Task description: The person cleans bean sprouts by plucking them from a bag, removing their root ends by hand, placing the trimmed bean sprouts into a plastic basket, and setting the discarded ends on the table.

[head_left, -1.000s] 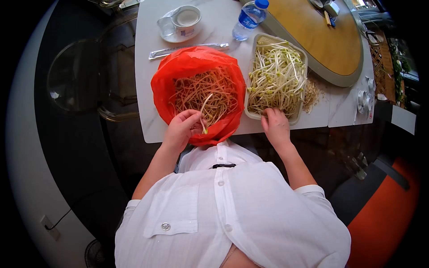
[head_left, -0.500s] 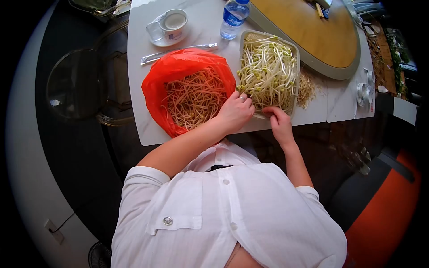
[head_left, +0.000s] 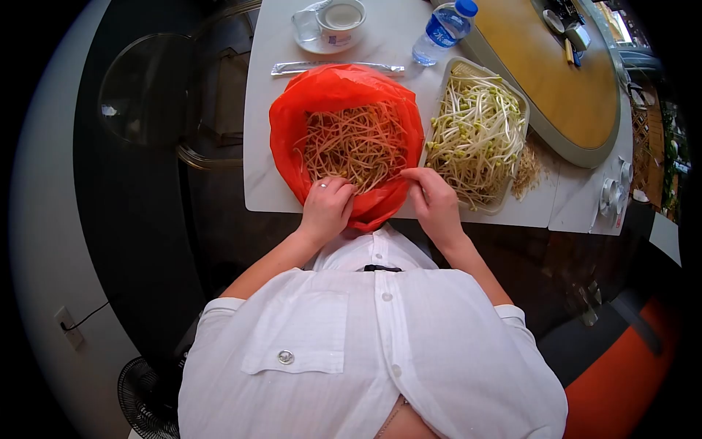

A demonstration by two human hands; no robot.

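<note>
A red plastic bag (head_left: 292, 110) stands open on the table, with a tangle of bean sprouts (head_left: 355, 143) inside it. My left hand (head_left: 329, 208), a ring on one finger, reaches over the bag's near rim. Its closed fingertips are among the sprouts at the front. At the bag's right edge is my right hand (head_left: 436, 205), thumb and fingers bent together; what is between them, if anything, is too small to make out. Just right of that hand, a light plastic basket (head_left: 525, 110) holds paler, cleaner-looking bean sprouts (head_left: 479, 139).
Behind the bag lie wrapped chopsticks (head_left: 336, 69) and a stacked bowl and dish set (head_left: 342, 25). A water bottle (head_left: 442, 35) stands behind the basket, near a raised round wooden board (head_left: 556, 73). Small root scraps (head_left: 528, 175) lie right of the basket.
My left hand has moved from the basket's near left corner to the bag's front. My right hand has left the basket for the bag's right edge. The view has shifted.
</note>
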